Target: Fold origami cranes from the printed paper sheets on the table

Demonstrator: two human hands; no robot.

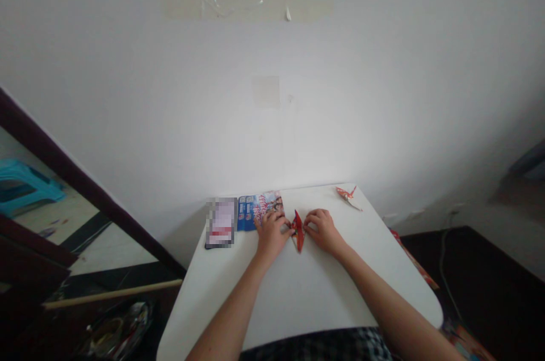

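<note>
Between my hands is a small red folded paper [298, 231] with pointed ends, standing above the white table [306, 293]. My left hand [272, 231] pinches its left side with thumb and fingertips. On the other side, the closed fingertips of my right hand [324, 229] grip its right edge. Close to the wall lies a second folded paper piece, a red-and-white paper crane [347, 196] with pointed tips. A blue and white printed leaflet [247, 214] lies partly under my left hand.
A phone [221, 222], its screen blurred out, lies at the table's left edge. The white wall [361, 94] rises right behind the table. A mirror [97, 247] with a dark frame leans at the left, showing a blue stool [28, 185].
</note>
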